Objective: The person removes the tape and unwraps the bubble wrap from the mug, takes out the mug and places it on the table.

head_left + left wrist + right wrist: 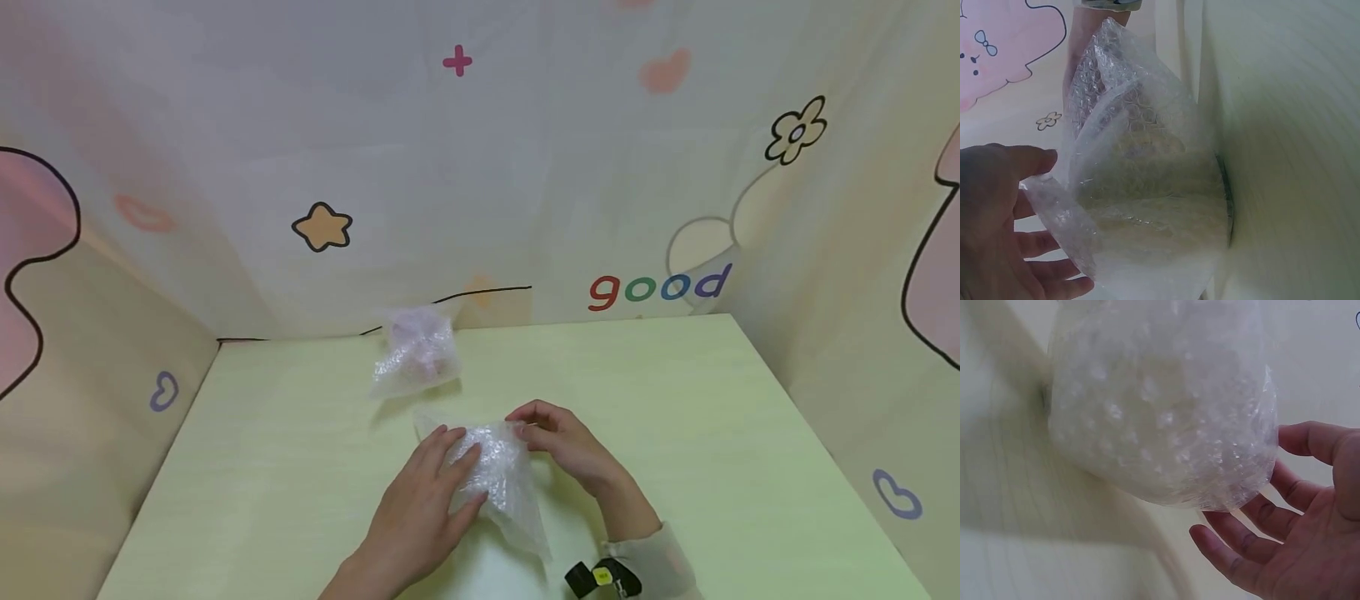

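I log one bubble-wrap bundle (495,471) over the table (750,467): left hand (423,508) pinching its loose flap (1063,215), right hand (566,442) pinching its edge. Probably light, soft, slippery (contents perhaps fragile, I can't tell), best cupped round its middle. Second bundle (416,358) by the table's back edge; more room left and right.

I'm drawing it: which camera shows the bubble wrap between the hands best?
Left wrist view: the bubble wrap looks big, folds and bubbles clear. Head view: small, partly behind the left hand. Right wrist: close, top cut off.
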Motion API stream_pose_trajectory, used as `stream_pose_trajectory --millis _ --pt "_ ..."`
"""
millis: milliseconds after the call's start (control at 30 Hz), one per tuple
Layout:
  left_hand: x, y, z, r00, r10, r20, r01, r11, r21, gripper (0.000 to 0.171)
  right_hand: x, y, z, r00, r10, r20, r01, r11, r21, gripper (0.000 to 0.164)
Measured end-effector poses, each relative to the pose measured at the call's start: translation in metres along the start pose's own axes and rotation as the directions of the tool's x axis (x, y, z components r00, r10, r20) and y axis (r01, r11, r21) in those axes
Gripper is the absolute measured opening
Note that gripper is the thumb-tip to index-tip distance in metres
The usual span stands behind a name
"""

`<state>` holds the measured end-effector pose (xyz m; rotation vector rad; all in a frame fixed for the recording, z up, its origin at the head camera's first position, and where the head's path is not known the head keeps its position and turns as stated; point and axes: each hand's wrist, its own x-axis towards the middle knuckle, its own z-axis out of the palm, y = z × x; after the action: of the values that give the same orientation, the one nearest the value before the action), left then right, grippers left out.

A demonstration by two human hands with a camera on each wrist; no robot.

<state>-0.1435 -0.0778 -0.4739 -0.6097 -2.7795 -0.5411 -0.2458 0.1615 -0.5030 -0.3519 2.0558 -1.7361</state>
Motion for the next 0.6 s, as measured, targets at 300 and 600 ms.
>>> stream_pose_trajectory --millis 300,600 --pt "0.009 0.007 0.004 0.987 0.033 -0.156 -0.014 0.992 0.124 0.034 -0.006 -0.003 -0.01 0.995 -0.021 0.097 0.028 0.997 -0.071 0.042" --pt "0.021 0.017 0.012 0.958 0.139 -0.25 -0.082 0.971 0.225 0.03 -0.012 -0.003 -0.012 0.98 -0.039 0.196 0.049 0.998 -0.042 0.066"
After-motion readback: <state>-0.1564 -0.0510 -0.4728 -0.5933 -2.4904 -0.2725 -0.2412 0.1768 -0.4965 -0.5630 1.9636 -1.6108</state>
